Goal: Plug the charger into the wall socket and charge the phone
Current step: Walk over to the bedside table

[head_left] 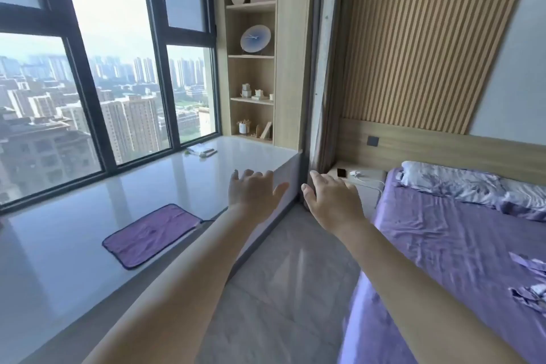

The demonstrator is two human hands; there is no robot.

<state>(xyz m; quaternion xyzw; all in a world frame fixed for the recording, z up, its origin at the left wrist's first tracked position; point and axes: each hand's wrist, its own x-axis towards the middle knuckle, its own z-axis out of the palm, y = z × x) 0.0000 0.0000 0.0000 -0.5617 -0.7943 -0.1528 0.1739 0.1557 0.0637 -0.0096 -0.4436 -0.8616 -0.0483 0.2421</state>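
A white charger [356,173] with its white cable [373,183] lies on the low bedside table [366,195] beside the bed. A dark phone [341,172] lies just left of the charger. On the wooden headboard panel above them sits a dark square wall socket [373,141]. My left hand [253,189] and my right hand [332,201] are stretched forward over the floor, fingers spread, holding nothing. Both hands are short of the bedside table.
A bed with a purple sheet [461,245] and patterned pillows [452,183] fills the right. A glossy white window bench [118,201] with a purple mat [150,235] runs along the left. A wooden shelf unit [254,68] and a curtain [325,97] stand ahead. Grey floor [283,289] lies between.
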